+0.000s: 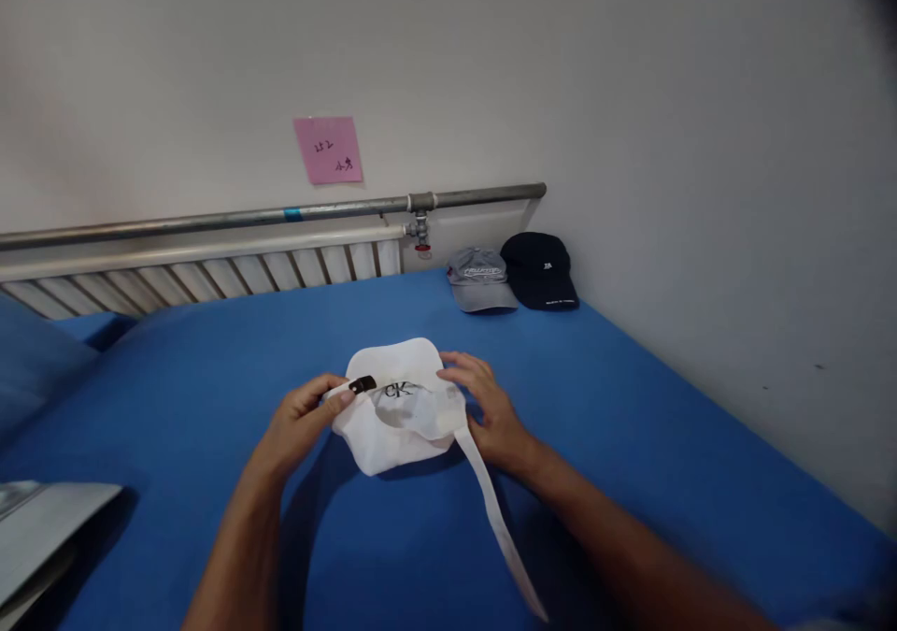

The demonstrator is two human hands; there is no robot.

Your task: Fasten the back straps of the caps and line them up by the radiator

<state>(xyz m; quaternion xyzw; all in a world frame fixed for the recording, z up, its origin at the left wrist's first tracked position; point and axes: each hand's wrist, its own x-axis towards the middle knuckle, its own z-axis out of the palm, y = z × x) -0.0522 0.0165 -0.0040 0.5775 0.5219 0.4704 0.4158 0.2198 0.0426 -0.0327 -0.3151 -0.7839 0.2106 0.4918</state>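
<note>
A white cap (392, 449) with dark "CK" letters is between my hands, just over the blue bed surface. My left hand (305, 416) pinches its left side, thumb on top beside a dark buckle (363, 385). On the other side, my right hand (491, 411) rests around the cap's edge, its fingers spread along the brim and its thumb partly hidden. From the cap's right side a long white strap (497, 519) hangs loose toward me, out of the buckle. The cap's back opening faces me.
A grey cap (481, 280) and a black cap (539, 271) sit at the far corner by the wall. Behind the bed (210, 369) run a radiator (266, 271) and a metal pipe (210, 224). A pink note (329, 150) is on the wall. A white object (52, 523) lies at lower left.
</note>
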